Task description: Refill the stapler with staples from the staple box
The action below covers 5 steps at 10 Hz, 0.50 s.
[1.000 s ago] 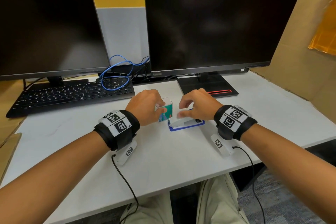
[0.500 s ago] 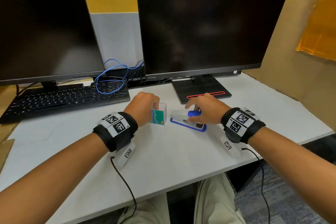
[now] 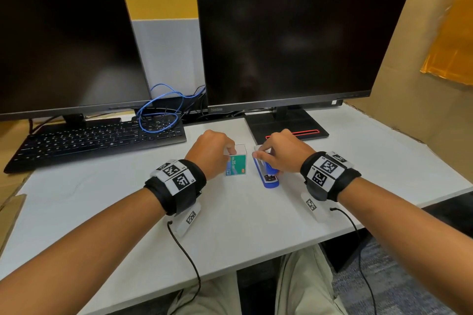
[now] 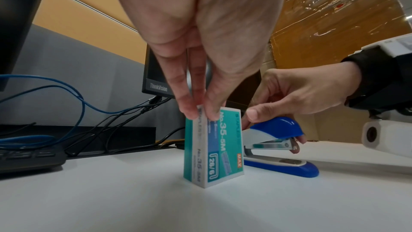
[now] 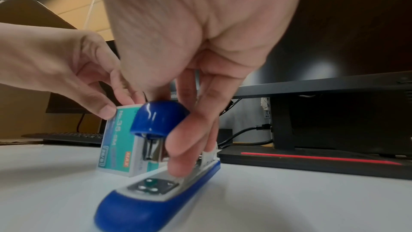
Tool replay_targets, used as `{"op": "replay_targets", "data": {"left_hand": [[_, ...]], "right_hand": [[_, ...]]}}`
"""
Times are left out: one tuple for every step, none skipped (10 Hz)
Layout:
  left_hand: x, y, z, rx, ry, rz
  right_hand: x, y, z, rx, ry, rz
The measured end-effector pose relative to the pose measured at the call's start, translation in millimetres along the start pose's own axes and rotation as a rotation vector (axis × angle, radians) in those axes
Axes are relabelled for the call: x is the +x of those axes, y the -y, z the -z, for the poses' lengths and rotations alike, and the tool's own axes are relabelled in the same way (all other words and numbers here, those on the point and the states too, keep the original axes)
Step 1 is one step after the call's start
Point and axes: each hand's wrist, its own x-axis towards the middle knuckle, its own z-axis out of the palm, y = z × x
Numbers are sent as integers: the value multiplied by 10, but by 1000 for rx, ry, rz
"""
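On the white tabletop (image 3: 133, 215), the staple box (image 3: 237, 164) stands upright on one narrow end, its teal and blue label facing the person. The left hand (image 3: 210, 153) pinches the top of the box between thumb and fingertips (image 4: 191, 110), steadying it where it stands. Just beside the box, on its right, the blue and white stapler (image 3: 266, 174) lies flat on its base, closed, with its rounded blue nose pointing toward the person. The right hand (image 3: 280, 155) grips the stapler's upper arm from above, thumb on the side toward the box and fingers (image 5: 185, 147) curled down the far side, one fingertip reaching the base plate. Box and stapler sit near each other without clearly touching. Behind them stand two dark monitors (image 3: 302, 33), a black keyboard (image 3: 97, 139) and a loop of blue cable (image 3: 161, 115).
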Motion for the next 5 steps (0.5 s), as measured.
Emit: {"op": "replay_targets", "data": {"left_hand": [[-2,-13,12,11,13,8],[-34,-27,44,48,24,8],[-69,-3,79,81,12,-4],[-58,10,169,95,-46,-26],[13,23,182,78,-39,-22]], "right_hand": [[8,8,27,-20,0,7],[-17,15,57,-40,-30,9],[-28,-20,74,-76,-53,3],[19,-54,162,-73,-95,3],[105,-74,173,-28,-95,27]]}}
